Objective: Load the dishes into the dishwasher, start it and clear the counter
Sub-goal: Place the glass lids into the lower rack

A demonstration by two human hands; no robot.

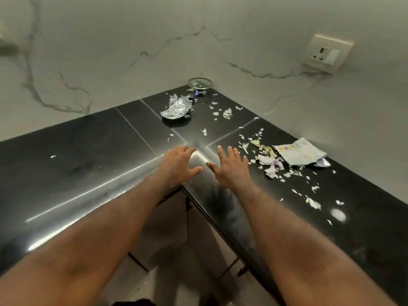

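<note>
Item one: our left hand and right hand, both empty, fingers spread, palms down over the inner corner of the black counter, thumbs almost meeting.

Item two: a crumpled foil piece, beyond the left hand's fingertips, well apart from them.

Item three: a small glass bowl, farther still, in the corner against the marble wall, just past the foil.

Item four: a torn printed packet, to the right of our right hand, lying flat, with a silvery scrap just beside its far edge.

Item five: peel and paper scraps, strewn between the right hand and the packet and trailing nearer along the right-hand run of counter; a few more lie beyond both hands.

Item six: a wall socket, high to the right.

Nothing lies between the two hands.
</note>
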